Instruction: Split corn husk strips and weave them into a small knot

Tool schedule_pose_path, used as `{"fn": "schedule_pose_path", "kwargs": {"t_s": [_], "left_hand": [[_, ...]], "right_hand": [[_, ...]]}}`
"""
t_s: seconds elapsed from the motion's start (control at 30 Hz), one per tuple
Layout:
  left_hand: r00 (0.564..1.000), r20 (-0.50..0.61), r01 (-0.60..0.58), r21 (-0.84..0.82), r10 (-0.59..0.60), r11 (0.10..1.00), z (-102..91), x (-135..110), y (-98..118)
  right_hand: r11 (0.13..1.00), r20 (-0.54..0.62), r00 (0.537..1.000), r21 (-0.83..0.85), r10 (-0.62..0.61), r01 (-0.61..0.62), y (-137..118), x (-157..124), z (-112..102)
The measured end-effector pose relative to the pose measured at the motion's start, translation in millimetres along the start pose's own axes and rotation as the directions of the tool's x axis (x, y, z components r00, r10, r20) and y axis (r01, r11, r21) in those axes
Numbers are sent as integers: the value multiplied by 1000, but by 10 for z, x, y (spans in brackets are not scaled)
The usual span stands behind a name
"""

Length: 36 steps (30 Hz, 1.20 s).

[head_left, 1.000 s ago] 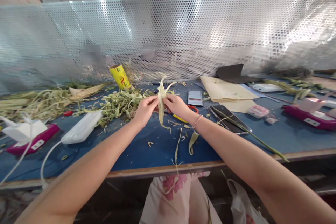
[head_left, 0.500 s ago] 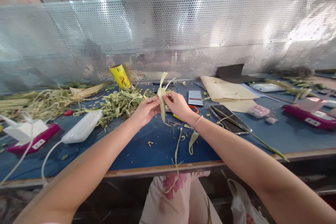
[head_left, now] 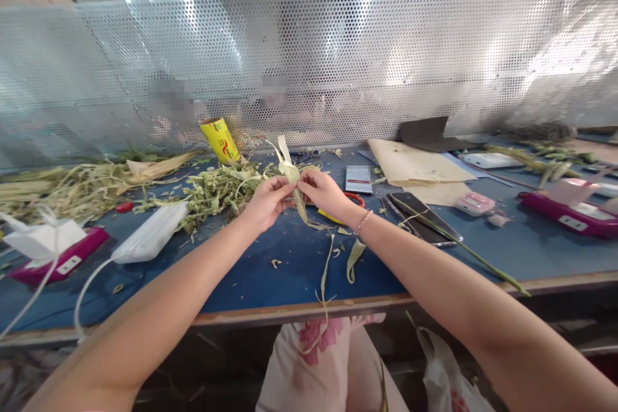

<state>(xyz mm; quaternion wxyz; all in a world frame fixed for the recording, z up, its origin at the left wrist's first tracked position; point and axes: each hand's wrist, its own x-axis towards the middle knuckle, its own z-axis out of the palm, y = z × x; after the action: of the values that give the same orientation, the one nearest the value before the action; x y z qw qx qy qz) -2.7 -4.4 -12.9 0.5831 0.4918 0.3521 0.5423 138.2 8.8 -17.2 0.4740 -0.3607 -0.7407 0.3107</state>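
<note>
Both hands meet above the middle of the blue table (head_left: 270,283). My left hand (head_left: 267,202) and my right hand (head_left: 322,192) each pinch the same pale green leaf strip (head_left: 292,175). Its upper ends fork upward between the fingertips; its lower end trails down toward the table behind my right hand. A pile of green leaf scraps (head_left: 217,188) lies just left of my left hand. Loose leaf strips (head_left: 355,256) lie on the table below my wrists.
A yellow can (head_left: 221,140) leans at the back by the perforated metal screen (head_left: 309,64). Dried leaves (head_left: 72,183) heap at the left. A white pack (head_left: 150,237), magenta devices (head_left: 62,257), a black phone (head_left: 422,217), brown paper (head_left: 415,167) and scissors (head_left: 355,199) are around.
The leaf strip's top has bent over to the left and sits lower between the fingertips. Both hands have closed in slightly on it.
</note>
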Motion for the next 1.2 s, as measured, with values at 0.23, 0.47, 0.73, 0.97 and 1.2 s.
{"fn": "schedule_pose_path", "kwargs": {"t_s": [0.23,0.47,0.73,0.97,1.2], "left_hand": [[995,-75,-56,74,61,996,3,2,8],[994,-28,-99,109,103,989,61,-51,26],[999,-46,-27,43,29,999,39,-28,19],[997,27,73,-45,-71,996,-43,33,38],[994,-31,104,-55,-106,993,-19,32,17]], "right_hand": [[958,105,982,225,160,-180,27,22,16],[956,32,985,236,169,-171,75,48,-7],[989,-7,995,106,102,-101,-21,15,-36],[938,84,994,334,72,-96,28,27,-21],[999,74,997,38,-3,0,32,9,-21]]}}
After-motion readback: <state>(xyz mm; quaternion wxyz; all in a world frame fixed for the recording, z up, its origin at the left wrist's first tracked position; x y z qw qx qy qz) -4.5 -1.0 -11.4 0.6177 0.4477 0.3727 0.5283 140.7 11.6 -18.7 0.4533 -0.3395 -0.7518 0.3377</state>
